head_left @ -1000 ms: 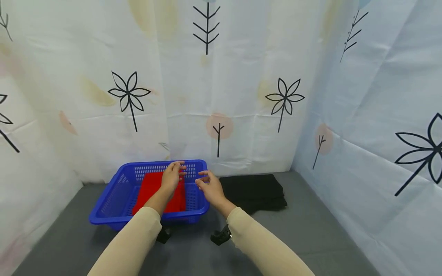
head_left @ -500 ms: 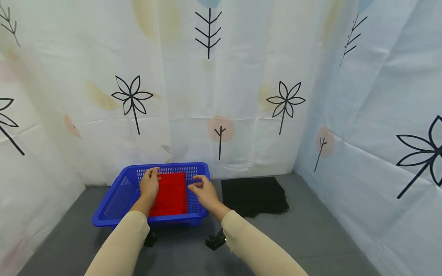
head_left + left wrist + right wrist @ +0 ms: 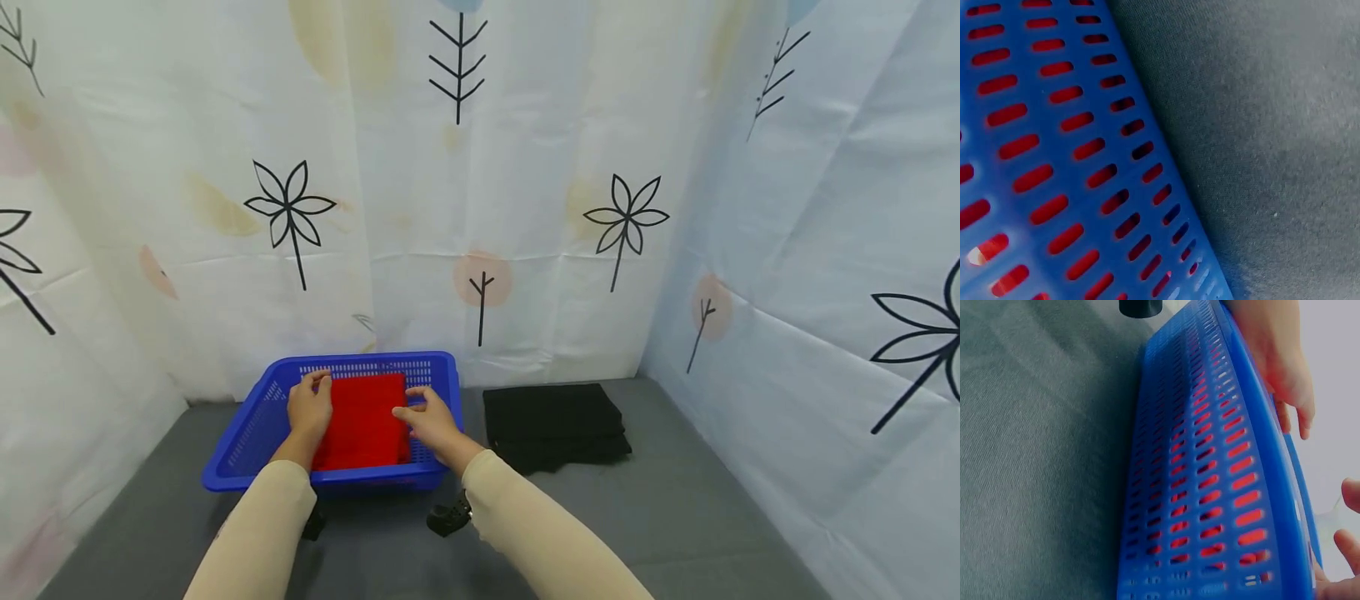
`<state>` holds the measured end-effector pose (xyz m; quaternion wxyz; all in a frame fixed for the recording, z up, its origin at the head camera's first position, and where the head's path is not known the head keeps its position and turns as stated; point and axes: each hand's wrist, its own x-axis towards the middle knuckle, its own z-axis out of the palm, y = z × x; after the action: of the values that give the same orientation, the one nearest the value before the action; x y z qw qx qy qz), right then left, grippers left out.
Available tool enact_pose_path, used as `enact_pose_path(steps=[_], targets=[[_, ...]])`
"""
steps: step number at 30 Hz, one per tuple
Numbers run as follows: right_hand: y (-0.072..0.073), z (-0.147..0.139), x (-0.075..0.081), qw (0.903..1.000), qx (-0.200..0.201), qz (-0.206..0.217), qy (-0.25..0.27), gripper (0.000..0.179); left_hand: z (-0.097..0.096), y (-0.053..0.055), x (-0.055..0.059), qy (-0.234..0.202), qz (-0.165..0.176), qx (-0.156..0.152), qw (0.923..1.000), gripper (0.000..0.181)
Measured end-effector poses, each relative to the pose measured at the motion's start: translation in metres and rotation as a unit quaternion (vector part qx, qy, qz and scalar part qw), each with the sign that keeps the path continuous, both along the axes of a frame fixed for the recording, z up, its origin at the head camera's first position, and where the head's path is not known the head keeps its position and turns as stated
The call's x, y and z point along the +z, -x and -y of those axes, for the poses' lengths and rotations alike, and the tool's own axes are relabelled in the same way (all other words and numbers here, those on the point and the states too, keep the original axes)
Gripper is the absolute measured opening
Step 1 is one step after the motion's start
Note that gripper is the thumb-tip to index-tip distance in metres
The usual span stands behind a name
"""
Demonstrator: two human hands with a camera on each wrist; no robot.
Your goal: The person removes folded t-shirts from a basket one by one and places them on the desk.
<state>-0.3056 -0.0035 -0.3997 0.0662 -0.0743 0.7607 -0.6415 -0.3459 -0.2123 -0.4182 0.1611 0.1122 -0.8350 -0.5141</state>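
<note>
Cloth, bright red and folded flat, lies between left fingers and right fingers, both relaxed and apparently holding nothing

Pale fabric walls on three sides, black plant prints, pastel blotches; grey surface below.

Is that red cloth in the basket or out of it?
In: the cloth lies inside the basket, within its rim, and red shows through its slotted sides.
</note>
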Motion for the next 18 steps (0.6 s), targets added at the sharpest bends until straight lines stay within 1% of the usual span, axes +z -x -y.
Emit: enact_pose_path(steps=[4, 7, 10, 13, 16, 18], targets=[[0.000, 0.005, -0.001, 0.9995, 0.016, 0.026, -0.013, 0.049, 0.000, 0.006, -0.002, 0.016, 0.005, 0.000, 0.9999, 0.040], [0.000, 0.006, -0.001, 0.9980, 0.032, 0.048, -0.026, 0.056, 0.001, 0.008, -0.003, 0.024, 0.029, -0.004, 0.9993, 0.042], [0.002, 0.004, -0.002, 0.9960, 0.042, 0.070, -0.037, 0.059, 0.004, 0.011, -0.005, 0.036, 0.050, -0.018, 0.9979, 0.044], [0.004, 0.003, -0.003, 0.9936, 0.055, 0.092, -0.034, 0.060, 0.010, 0.012, -0.006, 0.047, 0.060, -0.035, 0.9965, 0.045], [0.005, 0.003, -0.003, 0.9914, 0.066, 0.109, -0.030, 0.061, 0.017, 0.012, -0.008, 0.044, 0.077, -0.051, 0.9948, 0.046], [0.006, 0.004, -0.004, 0.9907, 0.067, 0.114, -0.032, 0.061, 0.022, 0.013, -0.010, 0.037, 0.088, -0.057, 0.9938, 0.048]])
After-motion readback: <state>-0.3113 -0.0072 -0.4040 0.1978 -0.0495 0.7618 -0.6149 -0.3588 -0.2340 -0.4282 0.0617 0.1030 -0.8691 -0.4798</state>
